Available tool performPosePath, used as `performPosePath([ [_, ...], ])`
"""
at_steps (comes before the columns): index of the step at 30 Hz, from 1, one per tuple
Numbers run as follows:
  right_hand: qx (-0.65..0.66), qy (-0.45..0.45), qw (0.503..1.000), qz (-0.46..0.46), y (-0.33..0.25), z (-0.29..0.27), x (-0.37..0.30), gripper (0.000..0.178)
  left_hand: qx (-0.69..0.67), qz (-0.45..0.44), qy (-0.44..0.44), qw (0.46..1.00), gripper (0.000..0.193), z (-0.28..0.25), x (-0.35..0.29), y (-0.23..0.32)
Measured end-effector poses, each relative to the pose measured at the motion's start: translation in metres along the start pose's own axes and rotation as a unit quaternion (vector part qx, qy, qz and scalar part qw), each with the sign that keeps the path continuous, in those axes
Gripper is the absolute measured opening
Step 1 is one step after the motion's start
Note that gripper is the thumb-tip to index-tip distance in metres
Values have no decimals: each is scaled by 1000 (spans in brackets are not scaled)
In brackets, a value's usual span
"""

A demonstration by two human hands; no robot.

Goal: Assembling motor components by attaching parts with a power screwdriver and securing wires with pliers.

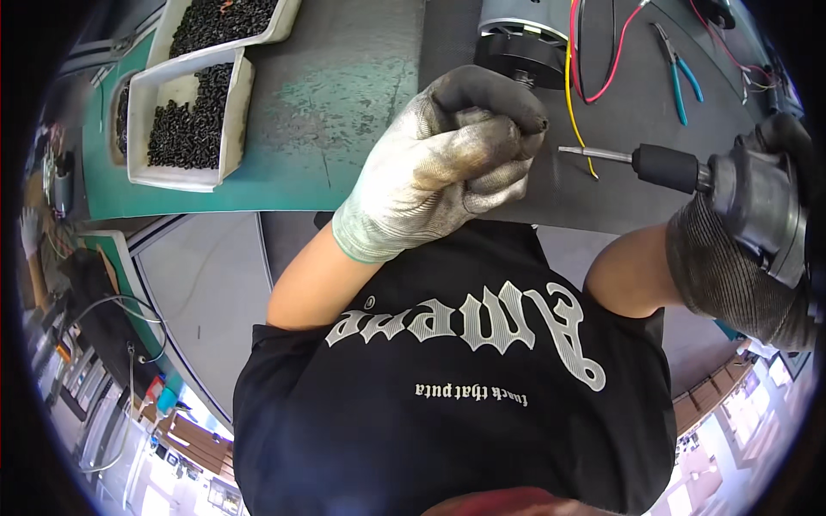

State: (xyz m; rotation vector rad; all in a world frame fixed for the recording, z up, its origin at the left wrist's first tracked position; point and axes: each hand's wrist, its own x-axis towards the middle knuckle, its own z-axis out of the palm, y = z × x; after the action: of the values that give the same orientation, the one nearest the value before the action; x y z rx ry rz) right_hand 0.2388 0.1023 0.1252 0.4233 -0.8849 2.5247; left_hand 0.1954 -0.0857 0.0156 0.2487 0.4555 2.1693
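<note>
My left hand [456, 159], in a white glove darkened at the fingers, is closed in a pinch over the near side of the bench. Whatever sits between its fingertips, if anything, is hidden. Just beyond it stands a grey cylindrical motor [527, 15] with a black end piece. At the right, my gloved right hand [727, 275] grips a dark power screwdriver [757, 202]. The tool's bit [594, 153] points left toward my left hand, apart from it. A yellow wire [575, 112] hangs down from the motor area, its end near the bit.
Two white bins [219, 129] of small black screw-like parts stand on the green bench [335, 112] at the far left. Blue-handled pliers [680, 77] lie on the dark mat [632, 103] at the far right. Red and black wires [613, 73] loop beside the motor.
</note>
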Motion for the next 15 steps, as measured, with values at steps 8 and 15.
performPosePath([
  [8,17,32,999,13,6,-7,-11,18,-2,57,-53,997,32,-13,9,-23],
  [15,33,48,998,29,10,-1,-18,21,83,45,32,995,34,-4,7,-20],
])
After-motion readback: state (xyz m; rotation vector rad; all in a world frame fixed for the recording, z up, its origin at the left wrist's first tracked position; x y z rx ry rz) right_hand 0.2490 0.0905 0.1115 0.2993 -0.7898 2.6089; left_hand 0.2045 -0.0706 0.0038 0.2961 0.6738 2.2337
